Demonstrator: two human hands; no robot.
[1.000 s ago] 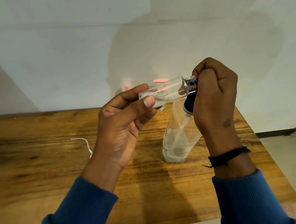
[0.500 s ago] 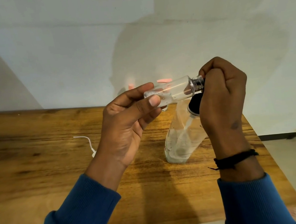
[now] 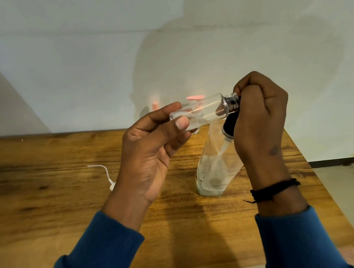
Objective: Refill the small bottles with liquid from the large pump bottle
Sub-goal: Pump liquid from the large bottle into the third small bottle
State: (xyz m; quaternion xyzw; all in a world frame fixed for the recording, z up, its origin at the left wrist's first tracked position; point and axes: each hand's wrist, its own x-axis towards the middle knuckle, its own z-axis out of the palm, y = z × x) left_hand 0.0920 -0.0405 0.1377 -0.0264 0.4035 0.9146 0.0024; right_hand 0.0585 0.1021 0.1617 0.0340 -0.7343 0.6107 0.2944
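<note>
Keep your left hand (image 3: 151, 149) pinching the small clear plastic bottle (image 3: 202, 111) level while your right hand (image 3: 256, 112), curled round its cap, twists squarely.

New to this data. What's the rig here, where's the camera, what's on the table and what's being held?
There is no robot: a person works with bare hands, and one wide-angle camera on their head looks forward and down. The left hand holds a small clear bottle on its side by the base. The right hand is curled around its neck end, where a metal collar shows; what the fingers grip is hidden. On the wooden table stands the large clear bottle with a black collar, its top hidden behind the right hand, and a white cable lies left of it.
</note>
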